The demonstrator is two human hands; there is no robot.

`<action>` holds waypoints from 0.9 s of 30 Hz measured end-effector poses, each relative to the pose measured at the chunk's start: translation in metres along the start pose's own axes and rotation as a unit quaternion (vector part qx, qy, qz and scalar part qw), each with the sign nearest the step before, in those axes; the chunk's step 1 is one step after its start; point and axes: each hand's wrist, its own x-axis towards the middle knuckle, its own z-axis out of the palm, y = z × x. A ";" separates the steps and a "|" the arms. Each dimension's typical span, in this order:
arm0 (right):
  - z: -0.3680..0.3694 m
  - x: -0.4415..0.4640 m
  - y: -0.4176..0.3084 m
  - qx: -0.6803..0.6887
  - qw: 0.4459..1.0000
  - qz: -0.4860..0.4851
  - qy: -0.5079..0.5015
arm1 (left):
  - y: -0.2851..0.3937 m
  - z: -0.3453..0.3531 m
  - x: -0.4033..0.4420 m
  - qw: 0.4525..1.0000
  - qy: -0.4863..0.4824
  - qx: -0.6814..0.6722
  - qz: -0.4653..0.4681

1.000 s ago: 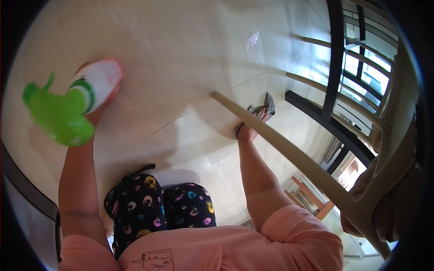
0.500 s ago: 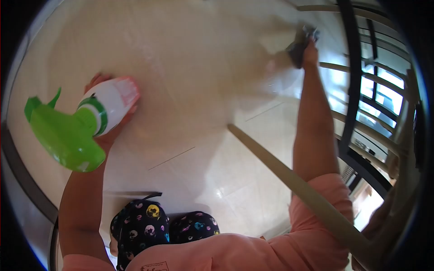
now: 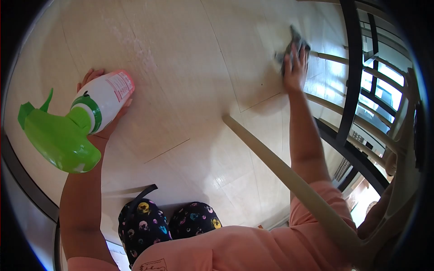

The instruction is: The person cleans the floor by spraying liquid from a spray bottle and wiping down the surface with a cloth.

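My left hand point(image 3: 91, 75) is wrapped round a white spray bottle point(image 3: 101, 100) with a green trigger head and a pink base. The bottle lies tilted, its trigger head toward the lower left and its base toward the floor; it hides much of the palm. At the upper right, my right hand point(image 3: 294, 74) holds a crumpled grey cloth point(image 3: 296, 45) against the pale floor point(image 3: 181, 90). Its fingers lie stretched over the cloth, which sticks out past the fingertips and to the left.
A beige pole point(image 3: 275, 165) slants across the lower right, in front of my right upper arm. A dark-framed rack with beige bars point(image 3: 352, 90) stands along the right side. Whitish smears point(image 3: 140, 49) mark the floor. My knees in patterned trousers point(image 3: 144, 226) are at the bottom.
My right hand has swept the cloth slightly left and nearer to me, and its fingers now show flatter over it. The spray bottle has shifted a little left in my left hand.
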 end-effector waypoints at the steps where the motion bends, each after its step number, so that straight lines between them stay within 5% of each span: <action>1: 0.008 0.029 -0.002 0.026 0.999 0.033 0.028 | 0.002 0.001 0.000 1.000 -0.001 0.007 0.001; 3: 0.019 0.065 -0.029 0.018 0.998 0.021 0.050 | 0.006 0.005 -0.001 1.000 0.003 -0.019 -0.013; 4: 0.039 0.068 -0.030 -0.046 0.994 -0.084 0.047 | 0.005 0.007 -0.001 0.999 0.010 -0.036 -0.021; 7: 0.002 -0.012 -0.110 0.010 0.983 -0.175 -0.059 | 0.003 0.012 -0.003 0.992 0.008 -0.115 -0.046; 11: -0.013 -0.103 -0.018 0.016 0.991 -0.128 -0.034 | -0.003 0.027 -0.009 0.947 0.021 -0.306 -0.092; 14: -0.025 -0.124 0.023 0.015 0.999 0.038 0.001 | 0.000 0.035 -0.017 0.950 0.044 -0.294 -0.093; 16: -0.013 -0.134 0.011 0.018 0.998 0.050 0.036 | 0.011 0.025 -0.014 0.952 -0.051 -0.250 -0.167; 18: -0.006 -0.177 -0.032 -0.007 0.998 -0.063 0.030 | 0.016 0.024 -0.008 0.963 -0.002 -0.242 -0.120; 21: -0.030 -0.241 -0.127 0.026 0.990 -0.100 -0.100 | 0.020 0.020 0.000 0.974 -0.016 -0.173 -0.147; 24: -0.040 -0.242 -0.112 0.137 0.979 -0.111 -0.103 | 0.017 0.023 0.007 0.979 0.033 -0.177 -0.093; 25: -0.037 -0.235 -0.095 0.138 0.983 -0.040 -0.116 | 0.015 0.025 0.009 0.985 0.076 -0.144 -0.052; 26: -0.014 -0.234 -0.078 0.140 0.981 0.131 0.028 | 0.012 0.026 0.009 0.987 0.117 -0.111 -0.012; 27: -0.005 -0.223 -0.053 0.069 0.964 0.254 0.034 | 0.010 0.028 0.008 0.987 0.121 -0.105 -0.012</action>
